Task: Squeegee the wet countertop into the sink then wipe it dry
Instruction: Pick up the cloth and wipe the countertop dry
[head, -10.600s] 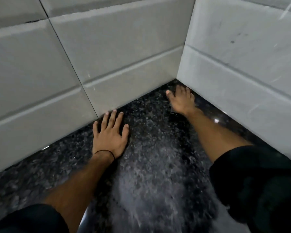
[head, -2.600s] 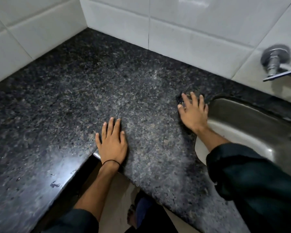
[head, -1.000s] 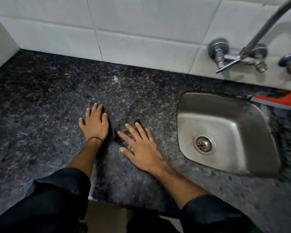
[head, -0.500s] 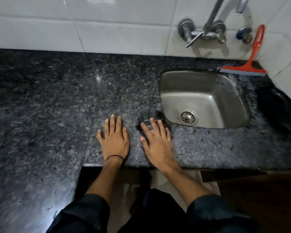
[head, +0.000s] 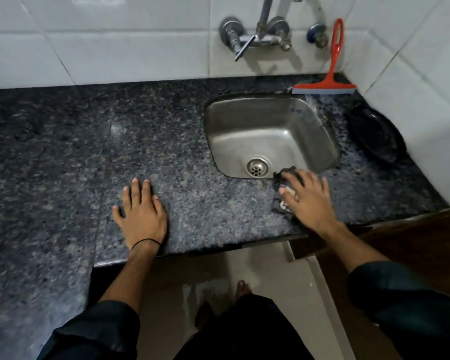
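A dark cloth, crumpled and partly hidden, lies on the speckled granite surface at the front lip of the steel sink. The right hand presses flat on it, fingers spread, grip open. The left hand rests palm-down on bare stone to the left, also open, holding nothing. A red squeegee leans against the tiled wall behind the sink, blade on the surface.
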